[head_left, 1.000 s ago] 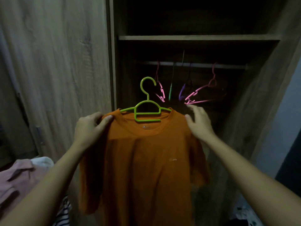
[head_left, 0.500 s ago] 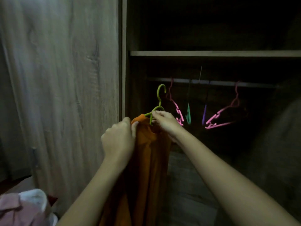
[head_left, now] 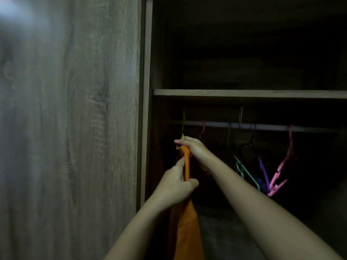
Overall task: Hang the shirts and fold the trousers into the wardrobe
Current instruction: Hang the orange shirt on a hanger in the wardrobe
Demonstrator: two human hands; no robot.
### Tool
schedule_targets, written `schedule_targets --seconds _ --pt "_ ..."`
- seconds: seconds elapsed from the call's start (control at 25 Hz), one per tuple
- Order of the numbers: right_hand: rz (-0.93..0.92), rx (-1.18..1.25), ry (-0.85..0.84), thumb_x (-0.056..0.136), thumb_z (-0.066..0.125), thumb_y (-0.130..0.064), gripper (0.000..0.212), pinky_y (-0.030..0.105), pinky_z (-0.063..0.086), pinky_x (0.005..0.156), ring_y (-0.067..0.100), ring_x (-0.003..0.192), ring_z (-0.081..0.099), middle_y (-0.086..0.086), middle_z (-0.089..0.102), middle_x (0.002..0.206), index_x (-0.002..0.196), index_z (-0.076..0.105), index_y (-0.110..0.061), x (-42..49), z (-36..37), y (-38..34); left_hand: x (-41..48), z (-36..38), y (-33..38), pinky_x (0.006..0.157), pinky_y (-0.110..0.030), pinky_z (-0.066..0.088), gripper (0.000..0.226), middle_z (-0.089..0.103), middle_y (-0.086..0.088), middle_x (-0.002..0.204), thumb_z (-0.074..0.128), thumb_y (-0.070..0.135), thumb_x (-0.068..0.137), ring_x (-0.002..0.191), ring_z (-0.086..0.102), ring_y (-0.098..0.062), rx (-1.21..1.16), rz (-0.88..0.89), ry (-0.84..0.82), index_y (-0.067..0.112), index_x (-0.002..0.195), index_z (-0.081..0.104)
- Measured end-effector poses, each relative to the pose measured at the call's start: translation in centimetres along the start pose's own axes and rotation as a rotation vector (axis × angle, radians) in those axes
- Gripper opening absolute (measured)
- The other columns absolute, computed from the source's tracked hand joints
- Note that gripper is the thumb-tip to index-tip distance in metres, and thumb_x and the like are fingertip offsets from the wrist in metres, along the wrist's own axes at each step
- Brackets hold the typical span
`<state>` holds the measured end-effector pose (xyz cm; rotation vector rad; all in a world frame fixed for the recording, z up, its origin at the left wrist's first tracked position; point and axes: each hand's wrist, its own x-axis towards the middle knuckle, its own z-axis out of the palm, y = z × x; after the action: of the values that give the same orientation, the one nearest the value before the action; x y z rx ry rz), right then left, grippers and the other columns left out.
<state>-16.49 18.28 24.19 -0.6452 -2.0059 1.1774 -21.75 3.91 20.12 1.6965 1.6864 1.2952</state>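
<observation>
An orange shirt (head_left: 185, 229) hangs edge-on from a green hanger (head_left: 183, 126) whose hook reaches up to the wardrobe rail (head_left: 262, 126) at its left end. My right hand (head_left: 193, 149) grips the hanger's top at the shirt's collar. Lower down, my left hand (head_left: 176, 186) pinches the shirt's shoulder fabric. Whether the hook sits over the rail I cannot tell in the dark.
Several empty hangers hang on the rail to the right: a pink hanger (head_left: 201, 130), a teal hanger (head_left: 244, 171), a purple hanger (head_left: 262, 169) and another pink hanger (head_left: 281, 169). A shelf (head_left: 244, 93) lies above the rail. The wardrobe door (head_left: 71, 128) fills the left.
The shirt has turned edge-on and been lifted up and into the wardrobe toward the rail. My right hand rose with the hanger; my left hand slid lower on the fabric.
</observation>
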Motion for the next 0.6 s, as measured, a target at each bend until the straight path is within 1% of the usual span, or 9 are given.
schedule_targets --seconds 0.08,0.16,0.24,0.32,0.36,0.4,0.48,0.56,0.6 --pt "0.022 -0.025 0.046 0.095 0.046 -0.028 0.020 0.029 0.044 0.082 0.022 0.096 0.058 0.007 0.058 0.094 0.100 0.063 -0.019 2.0 -0.3 -0.1 2.8 -0.3 -0.6 0.060 -0.022 0.050 0.071 0.053 0.001 0.069 0.059 0.014 0.087 0.056 0.054 -0.007 -0.014 0.029 -0.011 0.027 0.146 0.021" --pt "0.059 -0.032 0.094 0.097 0.042 -0.023 0.021 0.029 0.045 0.076 0.022 0.088 0.057 0.008 0.058 0.087 0.101 0.061 -0.013 3.5 -0.4 0.0 4.8 -0.5 -1.2 0.058 -0.021 0.049 0.067 0.053 0.002 0.069 0.059 0.013 0.086 0.055 0.055 -0.007 -0.033 0.031 -0.017 0.026 0.143 0.027" --pt "0.118 -0.048 0.120 0.096 0.042 -0.021 0.021 0.031 0.045 0.076 0.021 0.082 0.056 0.005 0.057 0.078 0.091 0.060 -0.013 5.0 -0.6 0.3 6.5 -0.8 -2.0 0.057 -0.021 0.049 0.060 0.054 0.003 0.070 0.058 0.012 0.086 0.055 0.056 -0.007 -0.063 0.026 -0.024 0.028 0.139 0.032" --pt "0.190 -0.081 0.109 0.096 0.040 -0.019 0.027 0.030 0.043 0.075 0.019 0.077 0.054 0.005 0.055 0.073 0.075 0.057 -0.015 6.5 -0.3 1.1 8.0 -1.1 -3.1 0.062 -0.024 0.052 0.050 0.055 0.003 0.072 0.058 0.011 0.087 0.059 0.057 -0.008 -0.084 0.016 -0.024 0.031 0.129 0.039" --pt "0.223 -0.107 0.105 0.097 0.039 -0.018 0.030 0.030 0.042 0.074 0.018 0.075 0.053 0.005 0.054 0.073 0.071 0.055 -0.015 7.2 0.0 1.7 8.6 -1.0 -3.8 0.067 -0.026 0.054 0.044 0.056 0.003 0.075 0.058 0.010 0.087 0.062 0.058 -0.009 -0.092 0.000 -0.019 0.031 0.123 0.043" --pt "0.250 -0.129 0.104 0.097 0.038 -0.017 0.032 0.029 0.041 0.073 0.018 0.074 0.052 0.006 0.053 0.074 0.070 0.054 -0.015 7.7 0.3 2.5 9.0 -0.9 -4.6 0.070 -0.028 0.055 0.043 0.058 0.003 0.077 0.058 0.010 0.087 0.065 0.060 -0.010 -0.095 -0.019 -0.017 0.029 0.124 0.046" --pt "0.287 -0.116 0.108 0.097 0.037 -0.017 0.030 0.028 0.042 0.069 0.017 0.072 0.052 0.006 0.054 0.075 0.072 0.055 -0.014 8.2 1.1 4.1 9.3 -0.3 -6.2 0.076 -0.030 0.057 0.048 0.062 0.003 0.086 0.057 0.010 0.087 0.073 0.064 -0.011 -0.109 -0.066 -0.031 0.030 0.129 0.045" --pt "0.280 -0.106 0.114 0.097 0.038 -0.018 0.029 0.026 0.041 0.063 0.015 0.068 0.052 0.005 0.054 0.073 0.075 0.056 -0.013 7.9 1.6 4.6 9.3 0.0 -7.1 0.082 -0.030 0.056 0.055 0.063 0.003 0.095 0.057 0.011 0.087 0.083 0.066 -0.011 -0.092 -0.085 -0.039 0.034 0.134 0.039" --pt "0.265 -0.129 0.122 0.097 0.038 -0.020 0.028 0.026 0.041 0.062 0.015 0.069 0.053 0.005 0.056 0.075 0.078 0.056 -0.012 7.9 1.7 4.4 9.5 0.0 -7.4 0.086 -0.031 0.055 0.060 0.063 0.004 0.099 0.057 0.013 0.087 0.087 0.065 -0.011 -0.067 -0.070 -0.034 0.034 0.138 0.033"
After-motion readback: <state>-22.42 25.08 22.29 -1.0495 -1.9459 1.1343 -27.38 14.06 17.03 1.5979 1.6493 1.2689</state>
